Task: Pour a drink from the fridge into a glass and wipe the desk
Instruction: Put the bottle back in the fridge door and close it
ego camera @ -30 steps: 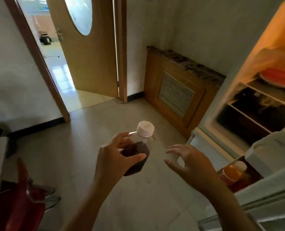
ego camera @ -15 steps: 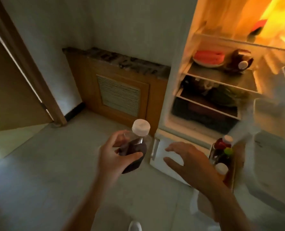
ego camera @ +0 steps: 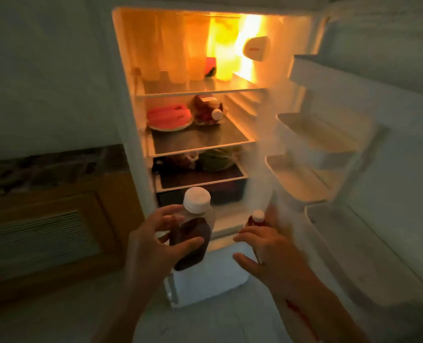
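Observation:
My left hand [ego camera: 151,246] is shut around a clear bottle [ego camera: 193,233] with a white cap and a dark drink inside, held upright in front of the open fridge [ego camera: 131,120]. To its right my right hand [ego camera: 272,253] has its fingers spread and holds nothing. It hovers just in front of a small red bottle [ego camera: 256,219] with a white cap, low down by the fridge door. The hand hides most of that bottle. No glass or desk is in view.
The fridge door stands open on the right with pale door shelves [ego camera: 304,179]. On the middle shelf sit a plate of watermelon slices [ego camera: 169,117] and a lying bottle [ego camera: 209,110]. A wooden cabinet with a vent grille [ego camera: 44,219] stands at the left.
My view has swung right from the doorway to face the lit fridge interior. The bottle stays in my left hand and my open right hand has moved toward the door's lower shelf.

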`<state>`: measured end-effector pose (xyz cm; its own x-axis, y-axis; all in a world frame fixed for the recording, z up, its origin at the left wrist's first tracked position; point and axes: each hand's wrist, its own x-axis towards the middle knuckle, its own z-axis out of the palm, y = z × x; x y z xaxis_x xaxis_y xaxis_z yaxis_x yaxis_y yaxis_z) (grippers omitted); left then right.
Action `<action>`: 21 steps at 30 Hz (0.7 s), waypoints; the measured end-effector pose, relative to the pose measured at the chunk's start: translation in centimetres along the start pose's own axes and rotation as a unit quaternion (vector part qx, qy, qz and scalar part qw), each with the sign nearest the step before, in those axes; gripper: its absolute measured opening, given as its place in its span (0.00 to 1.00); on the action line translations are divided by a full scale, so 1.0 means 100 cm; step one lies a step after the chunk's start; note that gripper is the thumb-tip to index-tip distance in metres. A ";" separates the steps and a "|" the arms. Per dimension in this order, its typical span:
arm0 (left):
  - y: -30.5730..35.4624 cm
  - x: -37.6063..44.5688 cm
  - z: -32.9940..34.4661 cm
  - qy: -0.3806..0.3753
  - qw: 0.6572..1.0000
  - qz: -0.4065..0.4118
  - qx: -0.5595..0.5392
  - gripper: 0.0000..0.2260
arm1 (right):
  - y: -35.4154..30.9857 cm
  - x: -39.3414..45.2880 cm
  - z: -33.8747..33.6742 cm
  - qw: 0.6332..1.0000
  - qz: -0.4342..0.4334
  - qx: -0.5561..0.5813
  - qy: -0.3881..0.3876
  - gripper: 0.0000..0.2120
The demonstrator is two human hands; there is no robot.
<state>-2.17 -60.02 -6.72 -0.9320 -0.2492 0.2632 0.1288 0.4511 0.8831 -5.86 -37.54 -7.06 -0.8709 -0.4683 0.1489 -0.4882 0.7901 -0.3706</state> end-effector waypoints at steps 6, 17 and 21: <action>-0.007 0.069 -0.003 -0.170 0.982 0.069 -0.039 0.30 | -0.025 0.008 -0.007 0.985 0.163 -0.038 0.050 0.17; 0.020 0.099 0.026 -0.329 0.923 0.122 -0.160 0.34 | -0.074 -0.046 -0.023 0.930 0.340 -0.078 0.114 0.16; 0.051 0.096 0.049 -0.359 0.897 0.140 -0.215 0.30 | -0.079 -0.065 -0.039 0.919 0.356 -0.096 0.139 0.15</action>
<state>-12.14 -55.89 -1.60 -0.8007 0.5084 0.3167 0.3676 -0.0003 0.9300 3.47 -39.16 -1.53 -0.9411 0.2931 0.1688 0.2344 0.9249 -0.2995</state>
